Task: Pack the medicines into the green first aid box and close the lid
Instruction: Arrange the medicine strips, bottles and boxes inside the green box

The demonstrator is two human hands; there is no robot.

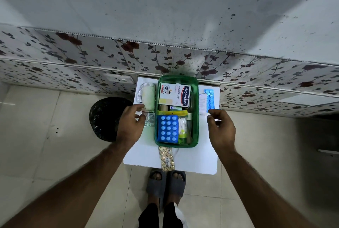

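The green first aid box (196,117) stands open on a small white table (194,159). Inside lie a Hansaplast carton (174,95), a blue blister pack (168,128), cotton buds (182,126) and other small items. Left of the box a white gauze roll (149,97) rests on a silver strip (140,94); my left hand (131,123) touches the roll's near end, fingers apart, above a silver blister strip (150,119). To the right, a light-blue tablet strip (209,99) lies on a leaflet (201,103); my right hand (221,128) hovers just below it, empty. A gold tablet strip (166,158) lies in front of the box.
A black-lined bin (103,117) stands on the tiled floor left of the table. A floral-patterned wall (73,62) runs behind the table. My feet in grey sandals (166,181) are under the table's near edge.
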